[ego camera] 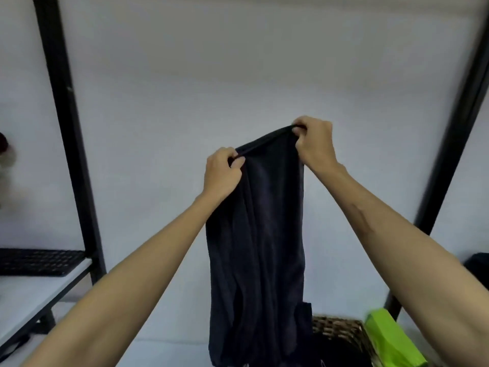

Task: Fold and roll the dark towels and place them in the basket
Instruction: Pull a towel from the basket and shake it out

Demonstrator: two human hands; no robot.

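A dark navy towel (259, 234) hangs lengthwise in the air in front of a white wall. My left hand (222, 172) pinches its top hem at the left end. My right hand (315, 140) pinches the same hem at the right end, a little higher. The towel's lower end drops out of the frame at the bottom. A woven wicker basket (341, 329) stands at the lower right, partly behind the towel, with dark cloth inside it.
A bright green object (391, 340) lies right of the basket. Black metal frame posts stand at left (68, 123) and right (455, 144). A black keyboard (37, 260) sits on a white shelf (29, 300) at the left. A dark item (479, 266) shows at the right edge.
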